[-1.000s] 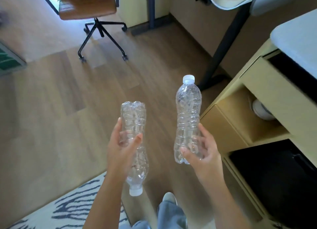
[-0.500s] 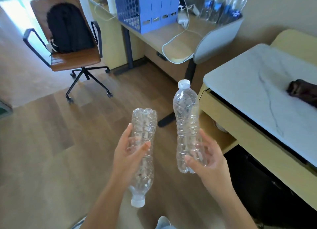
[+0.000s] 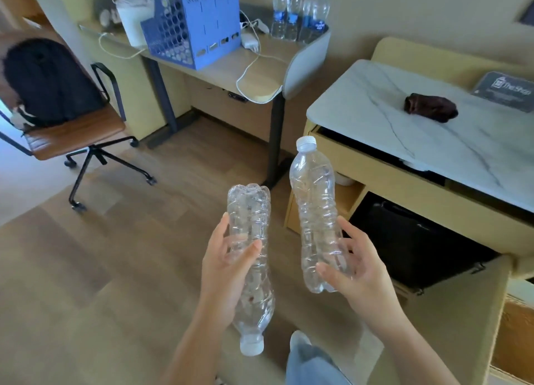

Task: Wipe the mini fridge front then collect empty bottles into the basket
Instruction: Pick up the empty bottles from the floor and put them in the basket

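Fingers [image 3: 247, 250] of the left hand [image 3: 222, 272] wrap around the middle of an inverted clear bottle [image 3: 250, 257], thumb across its near side, so its white cap [image 3: 252, 347] points down toward the floor and its lobed base points up. Fingers [image 3: 329, 272] of the right hand [image 3: 357, 272] curl around the lower part of an upright clear bottle [image 3: 316, 211], thumb in front and the other digits spread behind it; its white cap [image 3: 306, 143] is on top. Both bottles look empty and are held side by side, near each other but apart, above the wooden floor [image 3: 86, 269].

Just right of the upright bottle stands a pale wooden cabinet [image 3: 404, 182] with a marble-patterned worktop [image 3: 433, 130]. A dark crumpled cloth [image 3: 430, 107] lies on that worktop, and a dark printed card [image 3: 505, 88] sits near its far right edge. Below, in the cabinet's lower recess, is the black mini fridge front [image 3: 410, 240].

Farther back a second worktop [image 3: 231, 69] carries a blue perforated file holder [image 3: 190, 23], white cables [image 3: 248, 69] and four labelled water bottles [image 3: 300, 15] at its right end. At left, a brown swivel chair [image 3: 75, 136] holds a black backpack [image 3: 46, 78]. A light blue trouser leg [image 3: 312, 361] shows at the bottom edge.
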Demonstrator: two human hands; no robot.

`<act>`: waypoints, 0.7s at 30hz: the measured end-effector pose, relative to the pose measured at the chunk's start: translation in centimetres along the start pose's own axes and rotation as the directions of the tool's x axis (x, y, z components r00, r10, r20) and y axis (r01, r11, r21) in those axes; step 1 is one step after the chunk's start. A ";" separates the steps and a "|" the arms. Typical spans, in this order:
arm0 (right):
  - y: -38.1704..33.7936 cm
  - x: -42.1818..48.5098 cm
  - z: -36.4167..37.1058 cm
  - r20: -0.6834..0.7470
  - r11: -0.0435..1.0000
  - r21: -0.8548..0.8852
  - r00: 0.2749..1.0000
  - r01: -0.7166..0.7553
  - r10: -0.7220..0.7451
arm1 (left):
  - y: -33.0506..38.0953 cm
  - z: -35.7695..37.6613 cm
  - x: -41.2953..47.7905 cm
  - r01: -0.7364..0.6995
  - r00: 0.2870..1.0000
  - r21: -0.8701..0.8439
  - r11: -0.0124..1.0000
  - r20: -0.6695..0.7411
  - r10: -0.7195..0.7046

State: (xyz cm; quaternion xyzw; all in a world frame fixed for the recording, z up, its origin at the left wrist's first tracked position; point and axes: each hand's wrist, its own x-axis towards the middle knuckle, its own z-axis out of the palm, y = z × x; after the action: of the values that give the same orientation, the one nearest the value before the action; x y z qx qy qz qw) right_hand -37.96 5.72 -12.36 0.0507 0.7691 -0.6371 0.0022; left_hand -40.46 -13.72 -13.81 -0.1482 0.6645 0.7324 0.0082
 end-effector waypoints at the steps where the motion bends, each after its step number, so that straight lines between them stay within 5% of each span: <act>1: 0.1 -1.0 0.0 -0.012 1.000 -0.001 1.000 -0.006 0.006 | -0.3 -0.2 -0.6 0.010 1.000 0.007 1.000 0.022 -0.010; 11: 1.1 -9.0 -4.5 -0.240 0.997 0.080 0.971 0.008 0.011 | -1.0 3.7 -5.1 0.000 0.957 0.018 1.000 0.291 -0.006; 21: 3.5 -19.1 -16.4 -0.556 0.991 0.131 0.830 0.037 0.042 | -2.9 17.2 -12.6 -0.031 0.786 0.113 0.993 0.616 -0.045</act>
State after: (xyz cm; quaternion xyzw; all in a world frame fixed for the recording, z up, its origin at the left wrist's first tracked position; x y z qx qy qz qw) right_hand -17.72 21.04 -11.37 0.2351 0.6910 -0.6456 -0.2245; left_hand -31.36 5.77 -12.47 0.0977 0.6665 0.7003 0.2364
